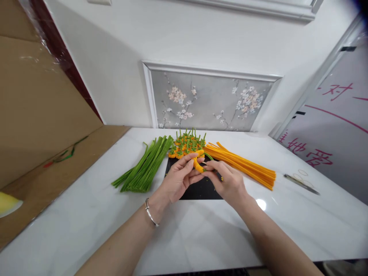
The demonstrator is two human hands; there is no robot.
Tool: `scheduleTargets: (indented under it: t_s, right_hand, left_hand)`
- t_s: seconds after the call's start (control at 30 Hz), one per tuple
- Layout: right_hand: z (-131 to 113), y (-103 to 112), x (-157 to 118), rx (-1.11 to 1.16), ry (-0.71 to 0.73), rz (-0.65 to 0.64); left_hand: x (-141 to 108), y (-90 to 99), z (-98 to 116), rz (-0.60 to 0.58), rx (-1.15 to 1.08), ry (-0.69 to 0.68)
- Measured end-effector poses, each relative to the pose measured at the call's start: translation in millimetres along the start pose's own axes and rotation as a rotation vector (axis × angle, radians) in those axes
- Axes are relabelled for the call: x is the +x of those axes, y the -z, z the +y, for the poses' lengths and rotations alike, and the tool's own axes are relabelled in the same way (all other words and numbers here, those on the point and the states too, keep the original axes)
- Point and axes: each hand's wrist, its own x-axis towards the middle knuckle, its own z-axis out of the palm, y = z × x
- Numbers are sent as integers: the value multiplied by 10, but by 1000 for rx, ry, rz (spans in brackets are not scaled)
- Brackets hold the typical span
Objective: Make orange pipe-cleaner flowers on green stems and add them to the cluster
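Observation:
My left hand and my right hand meet above a black mat on the white table. Together they pinch a small orange pipe-cleaner piece with a green stem sticking out to the right. The left fingers curl over its top, the right fingers grip it from the side. Just behind my hands lies a heap of finished orange pieces with green stems. A silver bangle sits on my left wrist.
A bundle of green pipe cleaners lies left of the mat, a bundle of orange ones to the right. Scissors rest at the far right. Cardboard stands along the left edge, a wall behind.

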Motion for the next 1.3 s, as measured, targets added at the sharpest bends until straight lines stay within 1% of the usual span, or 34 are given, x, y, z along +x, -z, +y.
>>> scheduleTargets:
  t_s: [0.1,0.23,0.37,0.5,0.57,0.73,0.83,1.03,1.3]
  right_hand:
    - [-1,20,6,43,1,-29]
    - [-15,31,9,43,15,-35]
    - [-68,13,7,-67,30,-11]
    - [-139,-6,17,-206,76,-23]
    - [-162,-9,25,-232,81,-16]
    - [-172,-7,34,-204,64,81]
    - [-163,-9,26,-203,71,112]
    - [-170,-10,21,-249,99,140]
    - [-178,-13,25,-311,144,136]
  left_hand:
    - [16,32,18,48,-8,3]
    - [34,32,0,87,-13,-56]
    - [28,-10,-24,128,-8,-98]
    - [12,-51,-41,147,-7,-132]
    - [6,-61,-39,144,-20,-138]
    - [-3,-55,-34,78,-14,-136]
    - [-8,-55,-47,63,-6,-140]
    - [-12,-76,-68,87,-33,-151]
    - [-1,-87,-41,138,-58,-192]
